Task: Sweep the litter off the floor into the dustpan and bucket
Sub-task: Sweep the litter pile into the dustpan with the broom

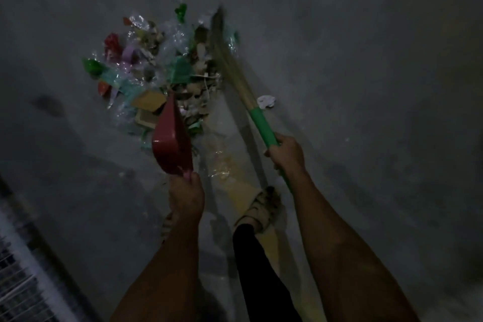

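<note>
A pile of litter (156, 65), with plastic wrappers, green and red scraps and bits of cardboard, lies on the grey concrete floor. My left hand (186, 192) grips the handle of a red dustpan (171, 141), which is tilted on edge at the pile's near side. My right hand (286, 151) grips the green handle of a straw broom (230, 60). Its bristles lie along the right side of the pile. A crumpled white scrap (266, 101) sits apart, just right of the broom. No bucket is in view.
My sandalled right foot (261, 209) stands on a yellow floor line just behind the dustpan; the left foot is mostly hidden by my left arm. A metal grille (18, 269) runs along the bottom left. Bare floor stretches to the right and far side.
</note>
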Tool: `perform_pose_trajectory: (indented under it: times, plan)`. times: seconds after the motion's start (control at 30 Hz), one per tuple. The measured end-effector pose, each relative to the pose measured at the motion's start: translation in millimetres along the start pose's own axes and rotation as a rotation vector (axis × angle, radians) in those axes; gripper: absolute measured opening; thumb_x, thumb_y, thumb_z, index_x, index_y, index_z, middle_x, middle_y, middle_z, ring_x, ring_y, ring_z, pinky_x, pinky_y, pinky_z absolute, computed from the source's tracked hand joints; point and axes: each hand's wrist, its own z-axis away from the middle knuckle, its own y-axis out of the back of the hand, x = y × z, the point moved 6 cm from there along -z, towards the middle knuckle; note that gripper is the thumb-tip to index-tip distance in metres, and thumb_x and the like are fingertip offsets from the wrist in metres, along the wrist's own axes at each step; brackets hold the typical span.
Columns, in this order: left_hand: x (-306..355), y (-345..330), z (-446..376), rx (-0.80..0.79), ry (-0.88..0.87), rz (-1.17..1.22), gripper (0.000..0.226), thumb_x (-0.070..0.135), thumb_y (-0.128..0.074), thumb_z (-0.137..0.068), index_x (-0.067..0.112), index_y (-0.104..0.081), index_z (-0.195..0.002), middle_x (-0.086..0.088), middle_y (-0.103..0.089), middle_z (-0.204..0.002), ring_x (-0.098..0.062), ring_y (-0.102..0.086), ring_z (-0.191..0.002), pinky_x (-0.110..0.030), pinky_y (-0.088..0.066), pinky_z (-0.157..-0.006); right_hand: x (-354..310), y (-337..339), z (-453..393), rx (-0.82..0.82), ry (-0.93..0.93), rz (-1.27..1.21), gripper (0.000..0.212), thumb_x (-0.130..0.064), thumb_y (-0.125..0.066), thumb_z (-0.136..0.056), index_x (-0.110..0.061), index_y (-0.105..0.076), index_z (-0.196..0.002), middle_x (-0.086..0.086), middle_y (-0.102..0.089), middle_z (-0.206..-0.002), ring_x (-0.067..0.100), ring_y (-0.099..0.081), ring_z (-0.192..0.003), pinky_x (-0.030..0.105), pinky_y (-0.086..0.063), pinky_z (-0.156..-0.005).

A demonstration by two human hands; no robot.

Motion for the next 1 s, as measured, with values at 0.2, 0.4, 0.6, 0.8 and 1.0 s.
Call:
perform_pose_trajectory:
  times: [0.2,0.4,0.6,0.8,1.0]
  plan:
    - [132.9,-55.4,17.3,0.127,0.229,0.276,0.044,0.038,-0.058,-0.092,-0.001,-0.06,-0.113,-0.02,-0.065,-0.115,-0.038,-0.062,-0.105,-0.041,-0.049,-0.086,-27.5,99.9,-39.3,0.135,0.117,-0.058,0.037,-0.018,-0.064,-0.075,-0.027,-0.073,-0.109,0.002,-0.071,-0.079,0.026,-0.067,-0.065,0.038,-0.06,-0.056]
    - [250.1,-100.7,4.6,0.061,0.082,0.213,0.049,0.044,-0.057,-0.089,0.001,-0.061,-0.112,-0.022,-0.064,-0.114,-0.039,-0.062,-0.102,-0.04,-0.049,-0.082,-83.7,168.8,-131.2,0.237,0.145,-0.017,0.04,-0.02,-0.059,-0.076,-0.023,-0.069,-0.114,0.007,-0.07,-0.087,0.029,-0.066,-0.073,0.038,-0.06,-0.063]
    - [297.8,-137.3,-25.3,0.003,0.124,0.146,0.049,0.045,-0.056,-0.089,-0.001,-0.062,-0.106,-0.021,-0.065,-0.107,-0.036,-0.063,-0.094,-0.038,-0.05,-0.074,-132.2,176.3,-230.7,0.033,0.027,0.085,0.034,-0.024,-0.054,-0.075,-0.008,-0.066,-0.102,0.013,-0.068,-0.088,0.03,-0.066,-0.073,0.044,-0.06,-0.068]
    - [317.1,-123.7,-31.2,0.07,0.251,0.147,0.044,0.04,-0.055,-0.094,-0.002,-0.062,-0.107,-0.021,-0.065,-0.108,-0.035,-0.063,-0.097,-0.032,-0.039,-0.068,-148.7,149.1,-238.6,-0.211,-0.023,0.206,0.037,-0.013,-0.063,-0.082,-0.006,-0.065,-0.118,0.012,-0.066,-0.084,0.029,-0.064,-0.069,0.039,-0.058,-0.065]
    - [296.9,-134.1,2.6,0.198,0.457,0.223,0.047,0.045,-0.052,-0.091,0.001,-0.063,-0.099,-0.022,-0.066,-0.098,-0.033,-0.063,-0.083,-0.041,-0.054,-0.076,-175.6,146.1,-215.7,-0.389,0.1,0.363,0.07,-0.031,-0.071,-0.067,-0.019,-0.063,-0.135,0.013,-0.07,-0.091,0.026,-0.062,-0.07,0.03,-0.049,-0.062]
